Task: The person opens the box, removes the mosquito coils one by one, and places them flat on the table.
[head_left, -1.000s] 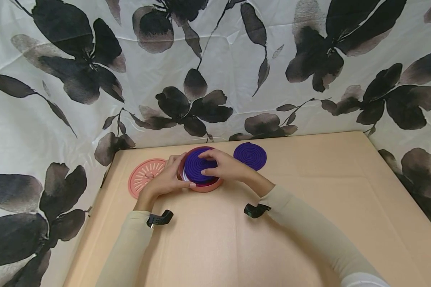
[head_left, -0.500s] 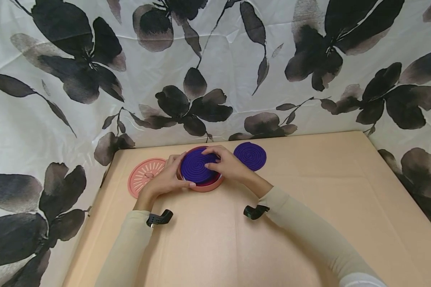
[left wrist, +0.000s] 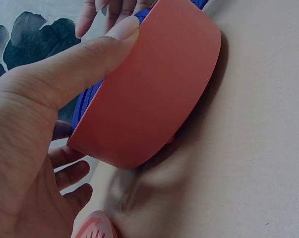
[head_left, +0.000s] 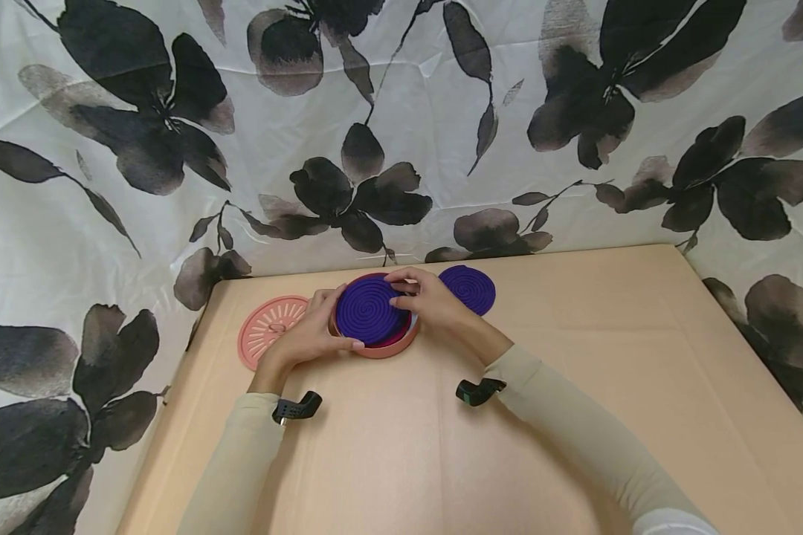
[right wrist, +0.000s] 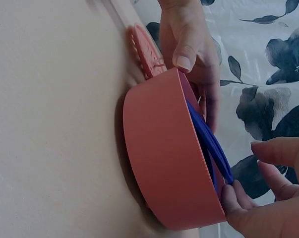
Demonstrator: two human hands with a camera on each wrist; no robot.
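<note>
A round coral coaster holder (head_left: 387, 352) stands near the back of the table. My left hand (head_left: 308, 331) grips its left side, with the thumb (left wrist: 104, 52) along the outer wall at the rim. A purple coiled coaster (head_left: 368, 310) lies in its mouth, tilted, its right edge raised above the rim. Crimson shows below the coaster inside the holder. My right hand (head_left: 435, 301) has thumb and a fingertip at that raised edge; in the right wrist view its index finger (right wrist: 266, 146) stands away from the coaster (right wrist: 209, 141).
A second purple coiled coaster (head_left: 470, 288) lies flat to the right, partly behind my right hand. On the left, a coral slotted disc (head_left: 264, 331) lies partly under my left hand. A floral cloth (head_left: 435, 134) hangs behind the table's back edge.
The coaster in the holder has shifted slightly left, and my right hand's fingers have drawn back rightward toward its edge. My left hand keeps its grip on the holder.
</note>
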